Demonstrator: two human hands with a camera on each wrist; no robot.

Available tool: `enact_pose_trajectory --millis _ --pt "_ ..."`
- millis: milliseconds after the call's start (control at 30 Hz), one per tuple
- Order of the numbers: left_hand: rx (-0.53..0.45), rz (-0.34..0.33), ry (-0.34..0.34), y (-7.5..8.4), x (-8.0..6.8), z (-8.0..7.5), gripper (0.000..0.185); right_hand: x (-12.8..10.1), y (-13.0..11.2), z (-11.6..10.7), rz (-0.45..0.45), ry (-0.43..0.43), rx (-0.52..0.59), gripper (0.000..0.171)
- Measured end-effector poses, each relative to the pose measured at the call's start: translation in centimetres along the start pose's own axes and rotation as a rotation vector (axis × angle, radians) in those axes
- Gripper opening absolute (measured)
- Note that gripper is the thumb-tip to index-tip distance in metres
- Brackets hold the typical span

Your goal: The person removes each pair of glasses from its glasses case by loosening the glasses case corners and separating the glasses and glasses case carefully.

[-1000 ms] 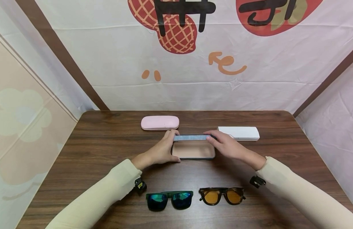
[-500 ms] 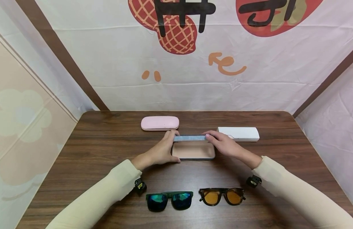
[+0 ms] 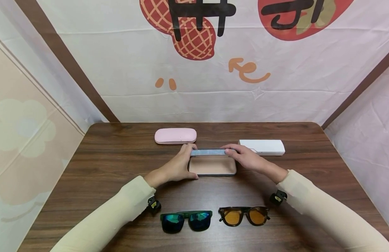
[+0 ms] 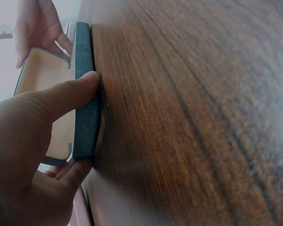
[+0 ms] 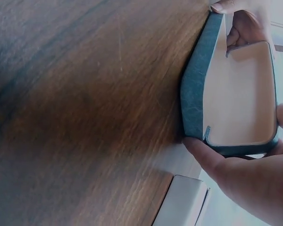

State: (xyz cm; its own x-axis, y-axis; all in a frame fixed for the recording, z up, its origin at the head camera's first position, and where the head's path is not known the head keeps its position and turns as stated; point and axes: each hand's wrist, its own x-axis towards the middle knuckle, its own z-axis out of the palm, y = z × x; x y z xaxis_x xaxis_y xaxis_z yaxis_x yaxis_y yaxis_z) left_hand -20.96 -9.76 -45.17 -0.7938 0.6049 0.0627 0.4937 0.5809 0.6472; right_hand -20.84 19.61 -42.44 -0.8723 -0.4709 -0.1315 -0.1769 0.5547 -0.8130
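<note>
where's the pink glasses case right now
In the head view the pink case lies closed at the table's far edge, left of centre, just behind the left hand and the open grey case.

Open case [image 3: 212, 165] mid-table [image 3: 103, 157], two closed cases [image 3: 175, 135] behind, apparently apart; two sunglasses [image 3: 186, 221] nearest.

Head view: bright, even, soft light from above. Only faint shadows under the arms and beside the glasses case [image 3: 212, 165] on the table [image 3: 96, 164]. Low sheen on the wood, no hard glare. Sharp centre; wide lens bows the table edges and the backdrop lines toward the corners.

Left wrist view: dimmer, top-left corner blown out white. Left hand [image 4: 33, 155] close to the lens, dark and soft; wood grain smears toward the right.

Right wrist view: dark on the left, washed out at the right edge. Right hand [image 5: 254, 174] soft, near wood blurred.
</note>
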Motion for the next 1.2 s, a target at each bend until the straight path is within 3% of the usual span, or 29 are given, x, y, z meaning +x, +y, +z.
enact_pose_trajectory --millis 200,467,700,1200 --pt "-0.002 0.008 -0.006 -0.03 -0.06 -0.02 0.088 -0.03 0.05 -0.12 0.017 -0.015 0.006 0.045" --pt "0.036 0.067 -0.016 -0.38 0.07 -0.03 0.089 0.08 0.26 0.05 -0.002 -0.022 -0.006 0.044" --pt "0.038 0.082 -0.053 -0.56 0.05 -0.27 0.089 -0.09 -0.01 -0.19 -0.018 -0.036 0.004 0.044" --pt "0.063 0.090 -0.056 -0.73 -0.06 -0.28 0.088 0.04 -0.04 -0.18 -0.057 -0.056 -0.024 0.041"
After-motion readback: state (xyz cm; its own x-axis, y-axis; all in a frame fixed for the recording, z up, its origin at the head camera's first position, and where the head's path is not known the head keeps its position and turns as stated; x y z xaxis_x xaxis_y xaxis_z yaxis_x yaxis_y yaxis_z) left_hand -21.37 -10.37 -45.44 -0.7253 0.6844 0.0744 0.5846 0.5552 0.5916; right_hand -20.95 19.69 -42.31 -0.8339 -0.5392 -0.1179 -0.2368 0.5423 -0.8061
